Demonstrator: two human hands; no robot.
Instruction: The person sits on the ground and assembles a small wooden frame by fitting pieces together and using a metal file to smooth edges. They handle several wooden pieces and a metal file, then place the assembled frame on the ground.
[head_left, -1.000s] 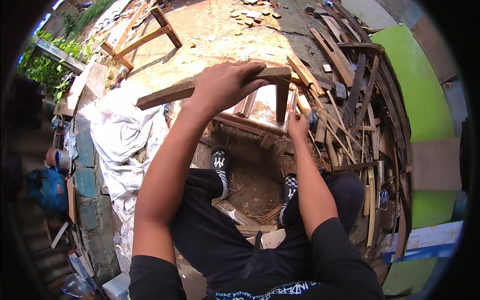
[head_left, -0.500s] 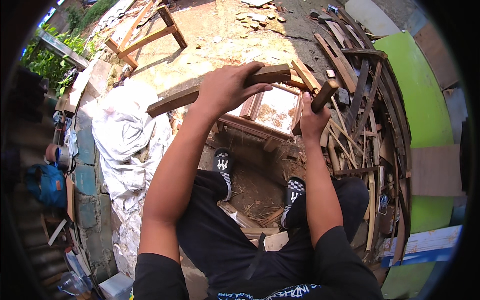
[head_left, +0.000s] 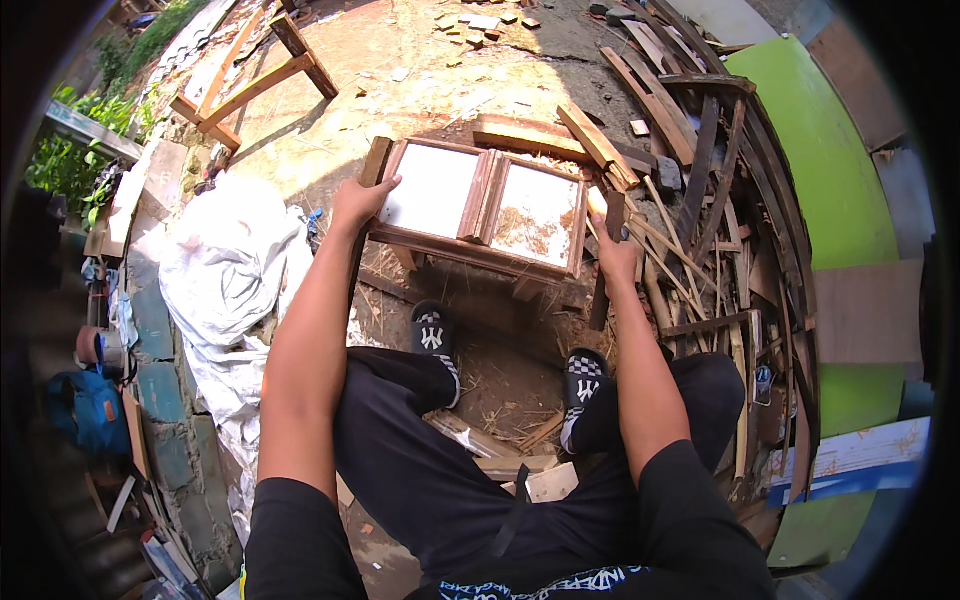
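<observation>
1. head view, what moved: a moment ago the left hand (head_left: 357,203) held a long piece of wood up high, close to the camera. now that hand is lower down and rests on the wooden frame (head_left: 480,208). the frame now lies flat and shows its two panels.
2. head view, left hand: it sits at the frame's 9 o'clock edge. the fingers curl over the left rail and the thumb lies on the white panel (head_left: 432,188), so it is closed around the rail.
3. head view, right hand: the right hand (head_left: 617,253) is at the frame's 3 o'clock side, just beside its right rail. it is closed around a dark tool handle (head_left: 603,270) that points down toward 6 o'clock. i cannot tell what the top end of the tool is.
4. head view, the frame: it sits at about 12 o'clock from the person's feet, near the middle of the picture. the second panel (head_left: 537,214) is dusty and brownish.
5. head view, around it: black sandals (head_left: 433,331) are at 6 o'clock from the frame. a pile of wood scraps (head_left: 700,200) is at 3 o'clock, with a green board (head_left: 820,180) past it. a white sheet (head_left: 225,270) lies at 9 o'clock.
</observation>
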